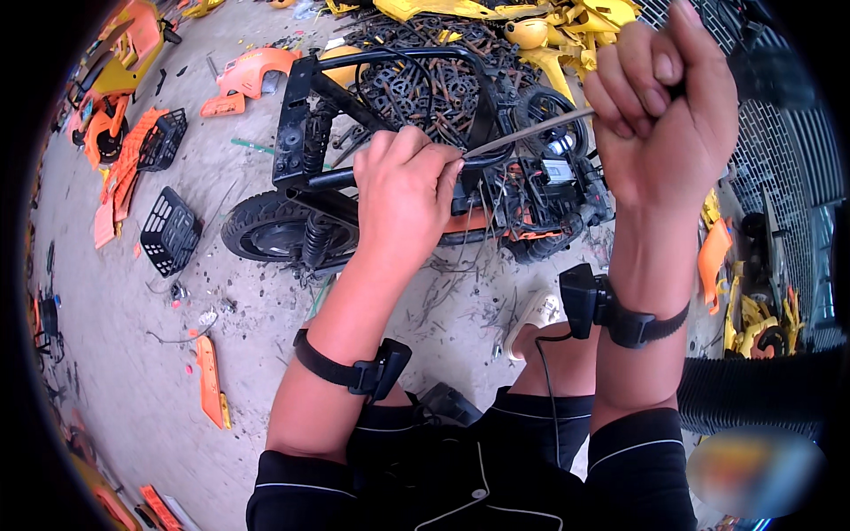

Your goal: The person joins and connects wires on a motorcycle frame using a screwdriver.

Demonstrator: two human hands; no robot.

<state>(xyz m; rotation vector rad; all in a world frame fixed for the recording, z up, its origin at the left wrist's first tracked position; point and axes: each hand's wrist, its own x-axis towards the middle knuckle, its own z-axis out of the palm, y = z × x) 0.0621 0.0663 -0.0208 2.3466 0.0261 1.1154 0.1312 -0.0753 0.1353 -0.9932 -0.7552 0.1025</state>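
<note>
My right hand [660, 119] is raised at upper right, fingers closed round one end of a long, thin metal rod [540, 126]. The rod slants down leftward to my left hand [407, 173], whose fingers are curled on it over a black tubular frame [323, 177]; whether they also touch the tube is unclear. The frame belongs to a stripped scooter chassis, with a rear tire [252, 228], a spring shock [314, 239] and exposed wiring and parts [540, 199] below and to the right of my left hand.
A heap of dark metal parts [425, 80] and yellow panels [593, 18] lies behind the chassis. Orange panels [257, 71], black plastic baskets [168, 230] and loose scraps are on the concrete floor [124, 327] at left. More panels [713, 252] lie by the right-hand wall.
</note>
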